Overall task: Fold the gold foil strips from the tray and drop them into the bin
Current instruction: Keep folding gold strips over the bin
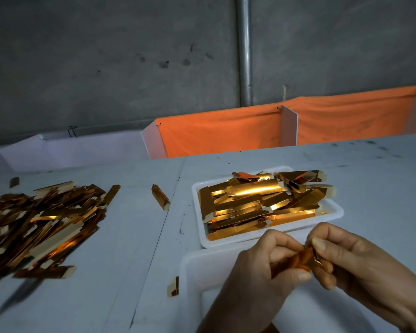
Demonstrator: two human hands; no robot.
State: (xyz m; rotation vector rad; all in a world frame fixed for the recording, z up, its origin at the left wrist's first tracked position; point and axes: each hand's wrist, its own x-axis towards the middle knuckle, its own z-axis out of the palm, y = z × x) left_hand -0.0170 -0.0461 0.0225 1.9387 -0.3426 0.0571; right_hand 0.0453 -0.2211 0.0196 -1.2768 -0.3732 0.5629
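Strip [309, 258] pinched between left hand [262, 272], right hand [360, 263].

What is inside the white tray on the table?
The white tray holds a loose heap of gold foil strips, some overhanging its far right rim. The heap covers the tray floor, so anything beneath cannot be seen. Both hands work nearer the camera.

1 head view, facing forward-down, close over table [370, 164]

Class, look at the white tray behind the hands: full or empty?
Full: the white tray is heaped with gold foil strips, some overhanging its far right rim.
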